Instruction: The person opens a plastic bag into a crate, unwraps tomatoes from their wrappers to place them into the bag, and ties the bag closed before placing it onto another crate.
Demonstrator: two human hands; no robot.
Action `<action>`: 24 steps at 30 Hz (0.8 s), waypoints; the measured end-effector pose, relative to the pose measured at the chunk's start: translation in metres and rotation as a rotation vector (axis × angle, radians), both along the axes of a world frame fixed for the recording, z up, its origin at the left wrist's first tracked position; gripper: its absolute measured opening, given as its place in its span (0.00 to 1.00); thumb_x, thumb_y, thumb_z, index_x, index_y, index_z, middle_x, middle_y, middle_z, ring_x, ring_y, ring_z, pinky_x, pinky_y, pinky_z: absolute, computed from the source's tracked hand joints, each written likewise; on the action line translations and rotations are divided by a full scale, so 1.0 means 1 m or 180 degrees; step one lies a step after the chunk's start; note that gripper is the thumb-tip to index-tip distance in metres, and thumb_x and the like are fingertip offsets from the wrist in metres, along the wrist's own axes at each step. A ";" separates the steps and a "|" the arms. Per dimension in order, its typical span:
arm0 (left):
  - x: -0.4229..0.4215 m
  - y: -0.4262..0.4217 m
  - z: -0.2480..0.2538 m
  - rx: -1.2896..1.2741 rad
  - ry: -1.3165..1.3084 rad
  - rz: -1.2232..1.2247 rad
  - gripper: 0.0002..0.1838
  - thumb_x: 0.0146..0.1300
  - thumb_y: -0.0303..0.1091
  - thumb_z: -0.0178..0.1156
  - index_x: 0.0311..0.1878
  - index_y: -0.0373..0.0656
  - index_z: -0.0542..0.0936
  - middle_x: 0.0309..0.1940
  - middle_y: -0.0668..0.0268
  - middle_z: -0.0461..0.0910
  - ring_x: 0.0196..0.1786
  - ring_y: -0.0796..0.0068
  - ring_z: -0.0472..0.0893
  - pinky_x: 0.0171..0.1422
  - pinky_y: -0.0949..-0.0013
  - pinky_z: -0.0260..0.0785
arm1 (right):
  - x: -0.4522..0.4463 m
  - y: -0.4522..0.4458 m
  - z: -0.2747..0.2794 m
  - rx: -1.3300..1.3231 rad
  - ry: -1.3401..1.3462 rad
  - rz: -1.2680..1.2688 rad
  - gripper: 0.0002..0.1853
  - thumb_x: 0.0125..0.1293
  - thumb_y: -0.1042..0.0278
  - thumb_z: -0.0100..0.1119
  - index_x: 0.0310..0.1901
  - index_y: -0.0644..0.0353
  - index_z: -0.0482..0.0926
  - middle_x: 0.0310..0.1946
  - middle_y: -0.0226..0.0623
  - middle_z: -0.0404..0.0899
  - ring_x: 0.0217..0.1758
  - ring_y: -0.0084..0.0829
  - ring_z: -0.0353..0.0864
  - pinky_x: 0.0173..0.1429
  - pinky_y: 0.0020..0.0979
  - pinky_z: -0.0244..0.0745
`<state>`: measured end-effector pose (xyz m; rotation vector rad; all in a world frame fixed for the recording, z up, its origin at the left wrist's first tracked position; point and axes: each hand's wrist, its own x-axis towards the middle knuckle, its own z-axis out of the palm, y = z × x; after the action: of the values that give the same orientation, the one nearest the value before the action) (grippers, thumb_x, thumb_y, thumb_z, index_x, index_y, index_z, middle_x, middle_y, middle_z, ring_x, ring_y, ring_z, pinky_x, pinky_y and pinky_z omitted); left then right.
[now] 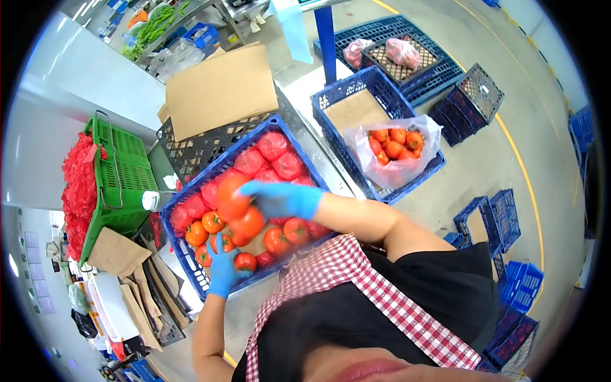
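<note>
My right hand (280,198), in a blue glove, is closed on a red tomato (233,196) above a blue crate (299,153). Motion blurs the held tomato, and a second blurred tomato (247,224) is just below it; I cannot tell whether the hand holds that one too. My left hand (226,270), also gloved in blue, rests at the crate's near side with fingers apart, touching loose tomatoes (245,261). Tomatoes in red wrapping (273,146) fill the crate's far part. More bare tomatoes (276,241) lie in the near part, with cardboard showing between them.
Right of the crate stands another blue crate (324,121) with a plastic bag of tomatoes (394,148). Cardboard sheets (223,89) lie beyond on a black crate. A green basket (124,172) of red netting or wrapping (79,191) is at left. Stacked crates (468,105) stand on the floor.
</note>
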<state>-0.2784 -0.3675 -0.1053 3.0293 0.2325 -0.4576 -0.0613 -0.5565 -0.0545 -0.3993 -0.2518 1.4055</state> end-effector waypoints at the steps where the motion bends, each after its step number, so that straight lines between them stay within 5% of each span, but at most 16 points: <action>1: 0.001 -0.001 0.001 0.0032 -0.0006 -0.0077 0.33 0.27 0.50 0.74 0.43 0.50 0.81 0.68 0.41 0.45 0.69 0.35 0.45 0.71 0.40 0.37 | 0.020 -0.022 -0.014 0.0169 -0.0180 -0.0522 0.24 0.61 0.62 0.55 0.56 0.65 0.69 0.54 0.40 0.74 0.56 0.34 0.73 0.65 0.40 0.63; 4: 0.002 0.000 -0.005 -0.0095 0.0020 0.0048 0.31 0.27 0.49 0.73 0.40 0.48 0.81 0.69 0.39 0.44 0.70 0.38 0.44 0.72 0.39 0.31 | 0.078 -0.121 0.004 -0.0028 -0.1784 -0.1843 0.29 0.54 0.58 0.62 0.56 0.65 0.70 0.49 0.38 0.76 0.53 0.31 0.75 0.62 0.35 0.66; 7: 0.011 -0.009 -0.008 -0.0076 0.0263 0.0406 0.33 0.25 0.51 0.76 0.41 0.48 0.81 0.68 0.37 0.42 0.68 0.30 0.43 0.70 0.38 0.38 | 0.140 -0.213 -0.054 -0.1583 -0.2422 -0.2036 0.27 0.54 0.56 0.64 0.53 0.62 0.74 0.46 0.33 0.78 0.49 0.24 0.76 0.56 0.26 0.69; 9: 0.017 -0.011 -0.009 0.0236 0.0391 0.0364 0.35 0.24 0.49 0.78 0.43 0.47 0.81 0.69 0.38 0.40 0.66 0.24 0.45 0.69 0.43 0.50 | 0.171 -0.263 -0.104 -0.2392 -0.2409 -0.2173 0.28 0.51 0.57 0.69 0.51 0.64 0.76 0.45 0.33 0.78 0.47 0.25 0.77 0.53 0.26 0.71; 12: 0.030 -0.013 -0.005 0.0474 0.0832 0.0426 0.33 0.25 0.47 0.78 0.41 0.45 0.81 0.69 0.39 0.38 0.65 0.25 0.47 0.68 0.46 0.53 | 0.190 -0.318 -0.162 -0.3434 -0.2886 -0.1801 0.27 0.48 0.54 0.71 0.46 0.65 0.79 0.42 0.37 0.80 0.44 0.28 0.78 0.50 0.28 0.73; 14: 0.027 -0.014 -0.008 0.0429 0.0594 0.0276 0.31 0.26 0.47 0.78 0.38 0.42 0.82 0.69 0.42 0.42 0.67 0.35 0.50 0.67 0.50 0.56 | 0.188 -0.323 -0.149 -0.4389 -0.3586 -0.1265 0.36 0.39 0.45 0.74 0.44 0.68 0.79 0.42 0.43 0.80 0.45 0.33 0.79 0.52 0.30 0.73; 15: 0.027 -0.009 -0.009 0.0423 0.0440 0.0218 0.31 0.27 0.48 0.78 0.37 0.41 0.82 0.69 0.43 0.43 0.68 0.40 0.52 0.66 0.51 0.57 | 0.205 -0.334 -0.197 -0.4520 -0.3882 -0.1267 0.37 0.34 0.41 0.73 0.41 0.66 0.81 0.43 0.49 0.79 0.45 0.40 0.79 0.52 0.33 0.72; 18: 0.028 -0.006 -0.002 0.0007 0.0170 0.0585 0.28 0.28 0.47 0.78 0.33 0.39 0.82 0.69 0.45 0.46 0.68 0.46 0.55 0.64 0.55 0.60 | 0.207 -0.324 -0.209 -0.5187 -0.5540 -0.0404 0.37 0.32 0.41 0.73 0.41 0.65 0.81 0.45 0.54 0.77 0.48 0.47 0.77 0.54 0.38 0.71; 19: 0.029 -0.004 0.000 -0.0201 0.0093 0.0796 0.28 0.28 0.47 0.78 0.32 0.39 0.82 0.69 0.46 0.47 0.68 0.47 0.56 0.63 0.56 0.61 | 0.212 -0.320 -0.210 -0.5100 -0.5287 0.0130 0.37 0.34 0.45 0.71 0.47 0.60 0.79 0.47 0.56 0.75 0.52 0.50 0.73 0.57 0.41 0.69; 24: 0.007 0.015 -0.012 -0.2074 -0.0484 0.2308 0.40 0.39 0.40 0.74 0.56 0.35 0.69 0.63 0.53 0.62 0.59 0.61 0.69 0.59 0.64 0.65 | 0.197 -0.312 -0.188 -0.5184 -0.5842 -0.0333 0.33 0.39 0.58 0.67 0.54 0.52 0.75 0.53 0.47 0.71 0.54 0.48 0.72 0.57 0.46 0.69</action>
<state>-0.2713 -0.3529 -0.1177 2.1331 0.9135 -0.1794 0.1359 -0.8690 -0.2428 -2.9231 -0.4507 0.3865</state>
